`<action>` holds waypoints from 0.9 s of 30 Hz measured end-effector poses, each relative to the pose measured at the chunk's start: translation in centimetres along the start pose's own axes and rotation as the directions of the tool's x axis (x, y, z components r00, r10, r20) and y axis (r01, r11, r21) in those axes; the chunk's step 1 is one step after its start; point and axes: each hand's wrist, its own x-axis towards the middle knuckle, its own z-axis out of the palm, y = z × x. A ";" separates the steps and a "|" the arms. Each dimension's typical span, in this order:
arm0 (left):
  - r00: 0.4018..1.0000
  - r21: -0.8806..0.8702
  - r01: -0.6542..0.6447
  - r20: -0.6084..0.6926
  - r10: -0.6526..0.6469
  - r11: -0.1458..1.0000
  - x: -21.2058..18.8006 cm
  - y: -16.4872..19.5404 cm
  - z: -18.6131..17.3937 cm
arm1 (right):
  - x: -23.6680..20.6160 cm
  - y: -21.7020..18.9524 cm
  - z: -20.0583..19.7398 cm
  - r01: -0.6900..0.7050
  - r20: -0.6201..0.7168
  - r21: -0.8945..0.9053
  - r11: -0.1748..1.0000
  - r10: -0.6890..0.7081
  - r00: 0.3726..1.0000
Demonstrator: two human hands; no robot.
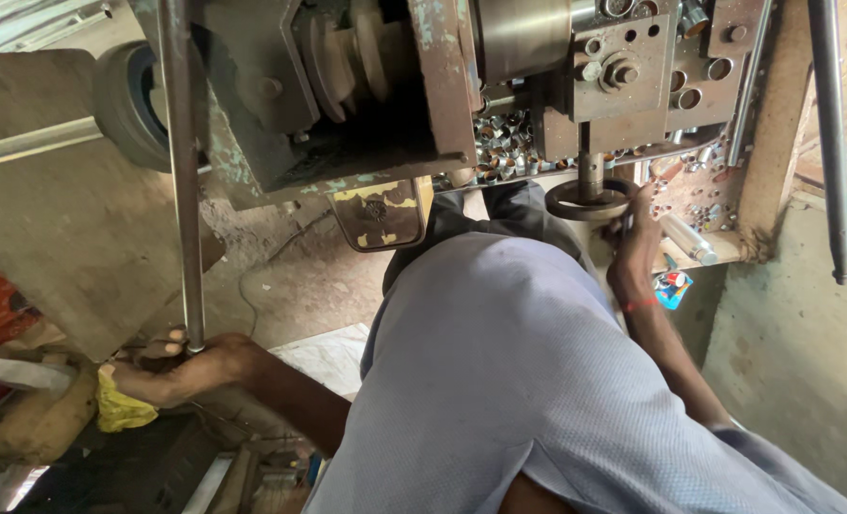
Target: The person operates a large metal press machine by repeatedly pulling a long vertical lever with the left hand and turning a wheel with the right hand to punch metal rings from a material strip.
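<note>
My left hand (178, 369) is closed around the lower end of a long steel rod (184, 171) that runs up past the machine's left side. My right hand (633, 249) grips the rim of a dark round handwheel (581, 201) under the machine's tool block (619, 71). A red thread circles that wrist. My grey-shirted body (509, 381) fills the middle of the view and hides what lies below it. Several small shiny metal rings (500, 143) are heaped in the machine's tray behind the handwheel.
The old green, rusty machine body (347, 95) with a stepped pulley spans the top. A yellow cloth (119, 409) and sacks lie at lower left. A second steel bar (831, 143) hangs at right beside a concrete wall (795, 352). A short metal cylinder (690, 240) rests on the ledge.
</note>
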 end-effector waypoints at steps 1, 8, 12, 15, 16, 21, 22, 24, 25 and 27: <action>0.999 -0.060 0.042 -0.007 -0.043 0.997 0.0 0.0 0.0 | 0.4 -0.5 0.0 0.046 -0.093 -0.003 0.999 -0.046 0.995; 0.999 -0.033 0.048 -0.022 -0.048 0.998 0.1 0.0 0.0 | 2.2 -2.0 1.2 -0.011 -0.257 -0.134 0.991 -0.024 0.966; 0.989 -0.063 0.134 -0.055 -0.138 0.989 0.0 -0.1 0.0 | 2.2 -1.9 1.3 0.014 -0.232 -0.154 0.988 -0.050 0.971; 0.992 -0.018 0.114 -0.047 -0.115 0.993 0.0 -0.2 -0.1 | 2.5 -2.4 1.3 0.030 -0.192 -0.181 0.983 -0.066 0.979; 0.994 0.007 0.096 -0.043 -0.096 0.995 0.0 -0.3 -0.2 | 2.5 -2.5 1.2 0.028 -0.184 -0.191 0.981 -0.064 0.981; 0.997 0.083 -0.081 0.016 0.080 0.993 -0.1 -0.7 -0.4 | 0.2 -2.4 0.9 0.054 -0.129 -0.315 0.948 -0.099 0.987; 0.997 0.080 -0.080 0.017 0.079 0.994 -0.1 -0.7 -0.4 | -0.4 -2.0 1.0 0.070 -0.088 -0.395 0.916 -0.114 0.990; 0.997 0.152 -0.073 0.008 0.072 0.986 -0.1 -0.8 -0.3 | -1.3 -0.5 1.9 0.131 0.125 -0.467 0.874 -0.082 0.989; 0.998 0.184 -0.069 0.001 0.071 0.981 -0.1 -0.7 -0.3 | -1.1 0.2 2.7 0.162 0.227 -0.514 0.842 -0.048 0.973; 1.000 0.067 -0.005 -0.011 0.006 0.998 0.0 -0.6 -0.4 | -0.2 1.0 3.7 0.314 0.450 -0.637 0.704 0.008 0.893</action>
